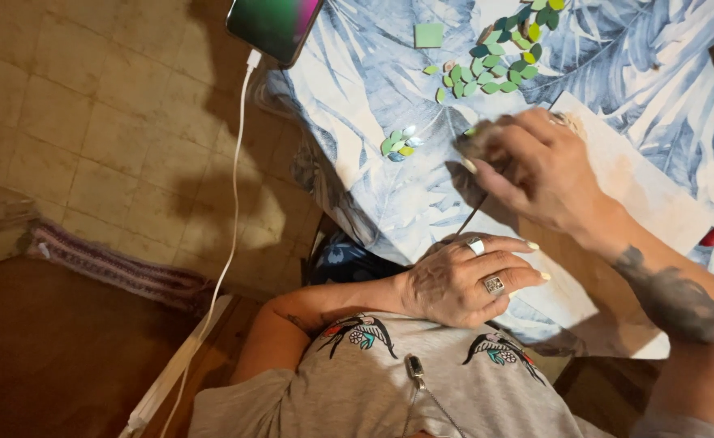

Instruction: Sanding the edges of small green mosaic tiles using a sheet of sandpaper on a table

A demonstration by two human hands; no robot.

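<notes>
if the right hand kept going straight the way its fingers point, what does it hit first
Most likely the small cluster of green leaf-shaped pieces on the leaf-print tablecloth. The right hand points up-left toward it, with only bare cloth between; its height above the table is unclear.

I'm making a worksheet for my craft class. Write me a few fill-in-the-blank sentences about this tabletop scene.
1. The small leaf-shaped pieces are mostly ____ in colour.
2. The left hand lies flat and wears two ____.
3. A white cable is plugged into the ____ at the table's edge.
4. The tablecloth bears a blue-and-white ____ print.

Missing words: green; rings; phone; leaf
</notes>
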